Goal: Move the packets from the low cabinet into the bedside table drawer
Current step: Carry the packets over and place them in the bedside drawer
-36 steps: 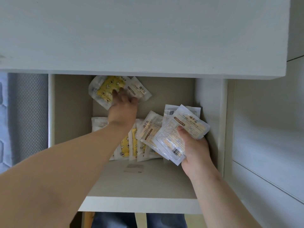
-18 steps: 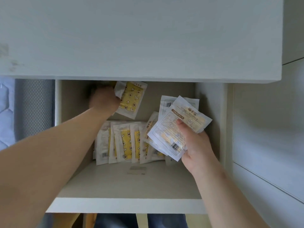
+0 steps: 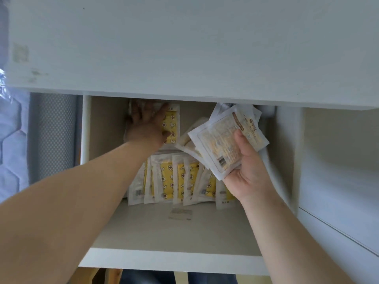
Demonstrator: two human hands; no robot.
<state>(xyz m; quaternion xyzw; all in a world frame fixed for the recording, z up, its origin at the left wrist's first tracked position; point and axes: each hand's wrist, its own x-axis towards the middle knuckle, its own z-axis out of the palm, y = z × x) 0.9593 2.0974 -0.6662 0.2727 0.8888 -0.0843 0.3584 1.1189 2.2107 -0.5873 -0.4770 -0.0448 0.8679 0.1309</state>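
White table top [image 3: 184,48] is hanging over the open drawer [image 3: 164,260]. A row of packets [image 3: 174,181] is standing in its middle. On the right the right hand [image 3: 248,175] is gripping a packet stack [image 3: 223,138]; the left hand [image 3: 146,128], fingers spread, is pressing one yellow packet [image 3: 172,124] far left.

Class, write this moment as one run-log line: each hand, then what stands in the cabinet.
left hand: flat on yellow packet at back | right hand: grips packet stack | shelf: row of packets standing

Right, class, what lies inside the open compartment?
Yellow packets stand in a row, a small slip before them. The left hand partly covers another packet; the right hand's stack hides the right corner.
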